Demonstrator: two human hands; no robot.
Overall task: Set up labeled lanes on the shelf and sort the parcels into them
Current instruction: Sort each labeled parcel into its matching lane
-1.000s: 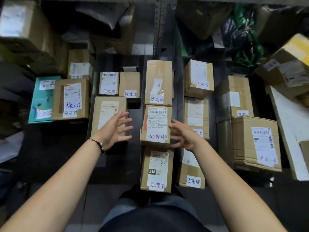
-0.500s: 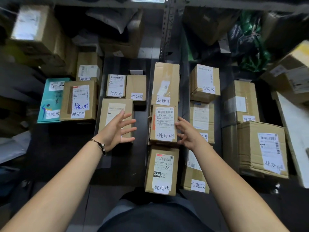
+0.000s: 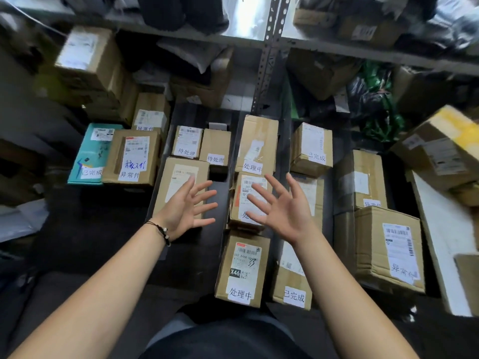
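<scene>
Both hands now face palm-up with fingers spread wide, holding nothing; previously they curled toward the middle parcel [image 3: 250,200]. Left hand [image 3: 185,211] hovers over the left lane; right hand [image 3: 281,207] overlaps the middle parcel, which lies unmoved in the centre row.

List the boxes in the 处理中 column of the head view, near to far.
X46 box → middle box, partly hidden behind the open right hand → far tall box.
</scene>
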